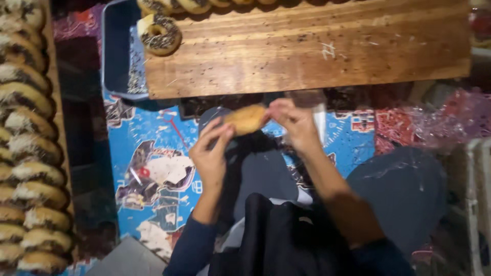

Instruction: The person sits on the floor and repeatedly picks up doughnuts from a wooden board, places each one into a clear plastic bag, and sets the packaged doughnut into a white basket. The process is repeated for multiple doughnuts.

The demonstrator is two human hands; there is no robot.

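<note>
- A bright blue patterned mat [143,148] covers the floor, and a long scratched wooden board [307,46] lies across the top of the view.
- Just below the board's near edge, both hands hold one plain golden round doughnut [247,119].
- The left hand [210,153] pinches the doughnut's left end with fingers narrowly closed.
- The right hand [292,122] grips its right end; a blurred clear plastic wrapper [312,110] seems to sit there.
- On the board's far left corner rests a doughnut with chocolate sprinkles [159,33].
- Left of the board, a column of finished topped doughnuts [28,153] suggests much work is done; the held one is untopped.
</note>
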